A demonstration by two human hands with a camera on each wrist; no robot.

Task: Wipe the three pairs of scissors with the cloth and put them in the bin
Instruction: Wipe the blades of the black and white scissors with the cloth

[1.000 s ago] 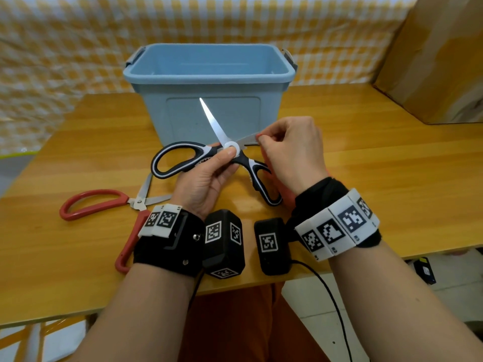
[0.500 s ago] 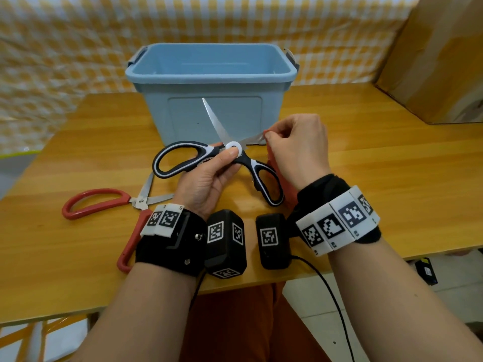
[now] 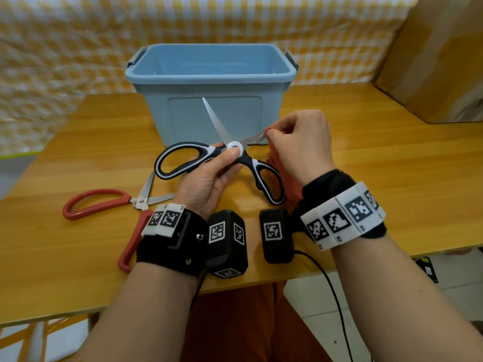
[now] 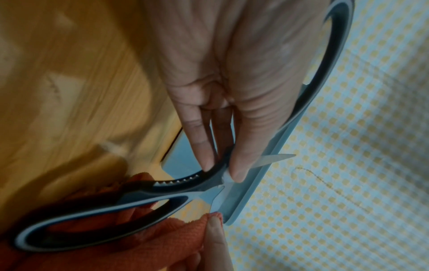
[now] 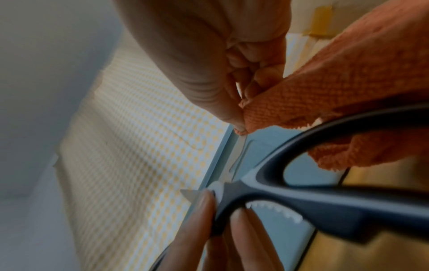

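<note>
My left hand [image 3: 209, 176] pinches the black-and-white scissors [image 3: 183, 159] at their white pivot, blades spread wide in front of the blue bin [image 3: 211, 74]. One blade points up and left. The other blade runs right into the orange cloth [image 3: 274, 163], which my right hand [image 3: 298, 145] pinches around it. In the right wrist view the thumb presses the cloth [image 5: 325, 88] onto the blade. In the left wrist view the scissors [image 4: 144, 199] lie over the cloth [image 4: 130, 253]. Red-handled scissors [image 3: 99, 202] lie open on the table at the left.
The wooden table [image 3: 392, 173] has its front edge close to me. A cardboard box [image 3: 439, 53] stands at the back right. A yellow checked cloth [image 3: 65, 48] hangs behind the table. A black cable [image 3: 332, 288] hangs below my right wrist.
My right hand with the cloth has slid to the right along the blade, away from the pivot. The left hand keeps its hold on the scissors.
</note>
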